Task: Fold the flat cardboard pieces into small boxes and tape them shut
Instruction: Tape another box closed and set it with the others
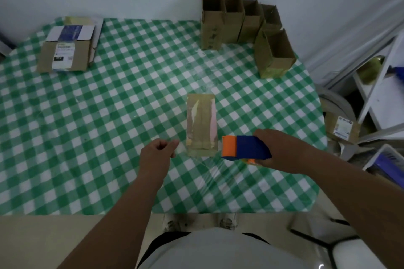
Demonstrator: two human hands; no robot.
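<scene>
The right hand (282, 150) grips a tape dispenser (244, 147) beside the taped box (201, 124); the left hand (156, 155) is loosely curled, holding nothing; open boxes (236, 17) stand behind.

Just beyond the left hand (156, 153), the brown cardboard box (202, 124) looks matt, its top overlaid with glossy tape. The right hand (282, 150) grips a smooth blue-and-orange plastic tape dispenser (244, 147). Under both, the checked surface (109, 137) cover shines like plastic.
</scene>
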